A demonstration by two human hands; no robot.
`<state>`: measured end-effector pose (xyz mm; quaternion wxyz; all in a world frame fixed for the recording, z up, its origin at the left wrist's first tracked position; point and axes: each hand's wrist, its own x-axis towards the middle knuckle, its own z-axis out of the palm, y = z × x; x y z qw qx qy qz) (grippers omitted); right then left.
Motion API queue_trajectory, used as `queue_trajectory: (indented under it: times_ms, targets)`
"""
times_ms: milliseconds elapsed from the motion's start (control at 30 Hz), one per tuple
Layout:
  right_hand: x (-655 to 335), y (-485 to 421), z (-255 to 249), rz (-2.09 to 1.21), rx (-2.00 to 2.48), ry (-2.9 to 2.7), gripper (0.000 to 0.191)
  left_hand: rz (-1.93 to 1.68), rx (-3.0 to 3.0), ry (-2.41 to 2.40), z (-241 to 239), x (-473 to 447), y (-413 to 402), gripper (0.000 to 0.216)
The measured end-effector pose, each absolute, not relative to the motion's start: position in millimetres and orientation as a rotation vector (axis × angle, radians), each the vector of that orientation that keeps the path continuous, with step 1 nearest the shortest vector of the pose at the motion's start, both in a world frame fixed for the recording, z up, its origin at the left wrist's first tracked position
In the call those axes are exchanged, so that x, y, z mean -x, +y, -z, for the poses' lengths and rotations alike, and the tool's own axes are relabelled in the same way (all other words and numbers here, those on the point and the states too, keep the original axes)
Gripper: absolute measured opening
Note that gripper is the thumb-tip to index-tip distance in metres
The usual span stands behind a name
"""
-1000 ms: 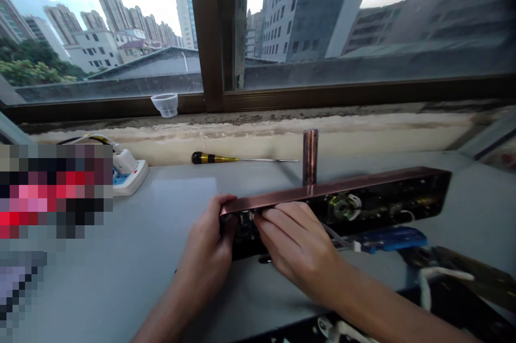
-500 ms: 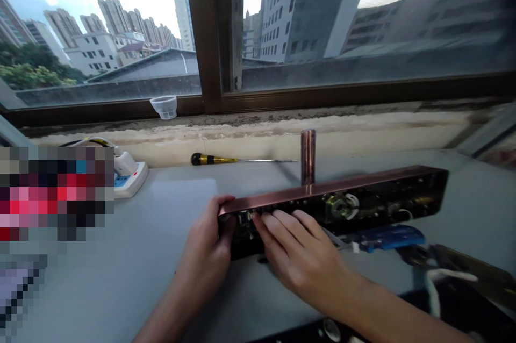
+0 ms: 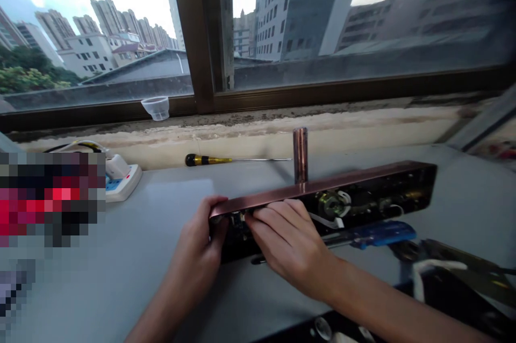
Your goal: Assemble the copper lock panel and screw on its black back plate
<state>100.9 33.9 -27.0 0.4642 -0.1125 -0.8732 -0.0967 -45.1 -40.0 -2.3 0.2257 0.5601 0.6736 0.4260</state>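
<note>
A long copper-coloured door lock panel point(image 3: 374, 175) stands on its edge on the grey table, its open black back turned to me. A copper handle point(image 3: 300, 155) sticks out from its far side. My left hand point(image 3: 201, 241) is wrapped round the panel's left end, thumb inside the open back. My right hand point(image 3: 288, 238) has its fingers bunched at the circuit parts point(image 3: 237, 220) near that end. Whatever its fingertips pinch is hidden. Right of these fingers, a white wire connector point(image 3: 337, 223) lies against the panel's lower edge, below a round brass part point(image 3: 332, 203).
A blue-handled screwdriver point(image 3: 381, 234) lies in front of the panel. Behind it is a yellow-and-black screwdriver point(image 3: 207, 159). Other black lock parts point(image 3: 451, 289) lie at the lower right. A power strip point(image 3: 124, 184) sits left, and a clear plastic cup point(image 3: 156, 108) stands on the windowsill.
The whole view has shifted slightly, so things sit further left. My right hand has turned a little, its fingers bunched closer, and more of the white connector shows. The left hand keeps its hold.
</note>
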Motion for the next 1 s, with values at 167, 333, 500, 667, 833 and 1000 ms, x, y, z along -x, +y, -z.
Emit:
queue_trajectory:
  times_ms: [167, 333, 500, 667, 833, 1000]
  targets:
    - [-99, 31, 25, 0.202, 0.33, -2.143, 0.012, -1.192, -1.566, 1.863, 2, 45, -41, 0.02]
    - [-97, 27, 23, 0.144, 0.374, -2.123, 0.015, -1.192, -1.542, 1.873, 2, 45, -41, 0.02]
    - [-97, 26, 23, 0.151, 0.4, -2.102, 0.015, -1.161, -1.523, 1.88, 3, 44, -40, 0.02]
    - [-96, 24, 21, 0.203, 0.407, -2.119, 0.015, -1.141, -1.524, 1.889, 3, 44, -41, 0.02]
    - [-95, 23, 21, 0.192, 0.427, -2.104, 0.015, -1.131, -1.521, 1.887, 0, 44, -42, 0.019]
    - [-95, 23, 21, 0.15, 0.433, -2.099, 0.016, -1.131, -1.534, 1.868, -1, 43, -42, 0.018]
